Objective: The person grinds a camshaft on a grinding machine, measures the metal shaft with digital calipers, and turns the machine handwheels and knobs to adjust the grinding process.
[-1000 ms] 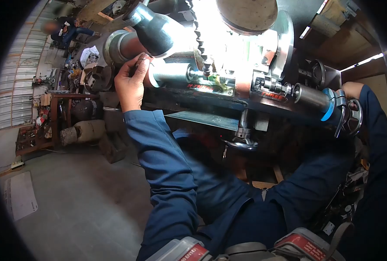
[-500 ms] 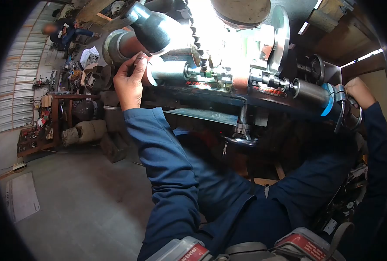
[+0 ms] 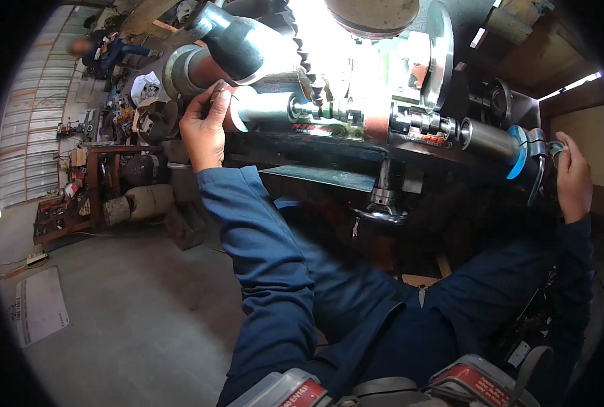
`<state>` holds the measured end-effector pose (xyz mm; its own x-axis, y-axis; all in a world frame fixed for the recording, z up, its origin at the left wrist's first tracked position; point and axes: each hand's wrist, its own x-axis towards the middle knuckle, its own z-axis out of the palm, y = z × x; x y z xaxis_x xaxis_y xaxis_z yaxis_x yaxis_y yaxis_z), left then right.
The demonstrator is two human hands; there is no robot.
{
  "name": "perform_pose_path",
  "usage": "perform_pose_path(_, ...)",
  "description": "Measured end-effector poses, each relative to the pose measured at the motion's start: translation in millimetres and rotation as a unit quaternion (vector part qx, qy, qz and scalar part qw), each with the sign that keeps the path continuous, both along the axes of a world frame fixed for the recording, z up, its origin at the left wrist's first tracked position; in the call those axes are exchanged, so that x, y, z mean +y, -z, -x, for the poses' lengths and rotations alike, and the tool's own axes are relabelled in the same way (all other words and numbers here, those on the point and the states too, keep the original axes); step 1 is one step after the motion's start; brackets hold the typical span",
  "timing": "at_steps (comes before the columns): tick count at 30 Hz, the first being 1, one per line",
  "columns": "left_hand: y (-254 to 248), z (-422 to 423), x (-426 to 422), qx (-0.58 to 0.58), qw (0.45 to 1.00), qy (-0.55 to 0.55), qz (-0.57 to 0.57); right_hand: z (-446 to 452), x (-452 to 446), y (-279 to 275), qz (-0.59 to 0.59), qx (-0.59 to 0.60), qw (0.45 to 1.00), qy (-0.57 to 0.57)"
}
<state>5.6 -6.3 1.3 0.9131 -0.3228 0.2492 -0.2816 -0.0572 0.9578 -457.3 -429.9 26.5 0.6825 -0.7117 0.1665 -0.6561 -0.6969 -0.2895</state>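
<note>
Your right hand [image 3: 575,178] has swung lower, grasping a knob [image 3: 555,146] right of the blue-ringed cylinder [image 3: 490,144]; your left hand [image 3: 205,130], well left of that cylinder, touches the pale drum's end [image 3: 237,112], grip unclear

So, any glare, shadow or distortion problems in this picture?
Head view: white glare washes out the machine around its upper middle; head view: deep shadow beneath hides detail; head view: lens distortion bows the wall panels, corners black; head view: left hand fairly sharp.
</note>
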Motion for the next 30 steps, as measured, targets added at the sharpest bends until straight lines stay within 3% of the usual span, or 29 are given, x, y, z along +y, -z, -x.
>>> perform_pose_path(10,-6,4,-5,-0.016,0.999,-0.020,-0.029,6,43,16,0.088,-0.077,0.990,0.074)
perform_pose_path(18,-4,1,-5,-0.011,0.999,-0.030,-0.041,4,59,31,0.078,-0.149,0.979,0.114)
perform_pose_path(25,-2,-1,-3,-0.021,0.998,-0.031,-0.056,-6,74,30,0.122,-0.209,0.967,0.084)
perform_pose_path(28,0,-3,-2,-0.025,0.997,-0.041,-0.067,14,75,51,0.079,-0.241,0.963,0.093)
perform_pose_path(30,0,-3,-1,-0.026,0.996,-0.046,-0.069,59,58,101,0.253,-0.138,0.956,0.057)
